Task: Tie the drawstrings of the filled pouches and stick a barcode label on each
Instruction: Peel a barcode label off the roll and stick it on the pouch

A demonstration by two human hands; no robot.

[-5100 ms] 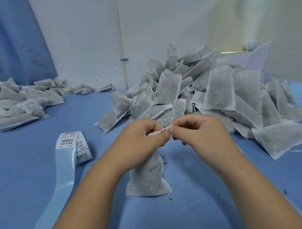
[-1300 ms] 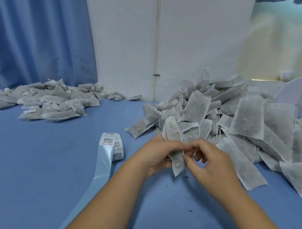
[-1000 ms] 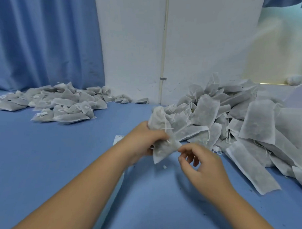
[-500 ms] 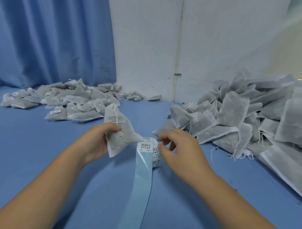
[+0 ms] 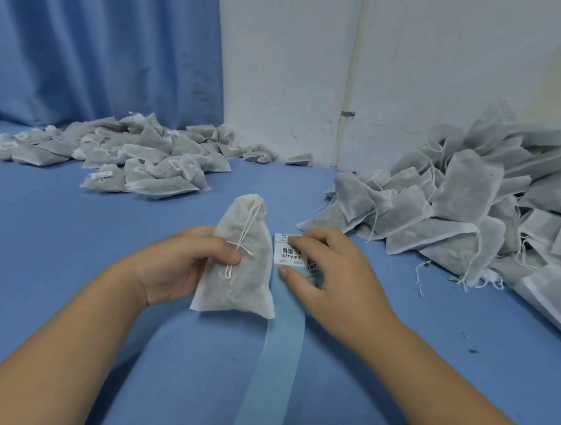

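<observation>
The only print close enough to study is on the barcode label (image 5: 285,254) at the top of the label strip (image 5: 279,355): black bars with a row of characters beneath and a line of fine type above, all too small and soft for me to read. The strip is a smooth, pale blue liner that runs back toward the person along the blue surface (image 5: 49,252). The right hand (image 5: 331,271) has its fingers curled over the strip's top end, with the thumb pressed on the liner just under the label, so it pinches the strip there.

Just to the left, touching the strip's edge, is the pouch (image 5: 241,284): thin white non-woven fabric, faintly see-through, lumpy with a greyish filling, flat-sealed at the bottom and gathered to a puckered neck at the top. Its white drawstring (image 5: 248,227) hangs down the front and ends in a small knot. The left hand (image 5: 175,266) grips the pouch from the side, its thumb across the front on the string.

To the right a tall loose heap of pouches (image 5: 457,199) has strings trailing out of it. At the far left lies a flatter pile of pouches (image 5: 147,163), several of them bearing small white labels (image 5: 101,174) whose print I cannot make out. Behind hang a pleated blue curtain (image 5: 103,47) and a scuffed white wall (image 5: 437,59) with a thin upright pipe (image 5: 350,81).
</observation>
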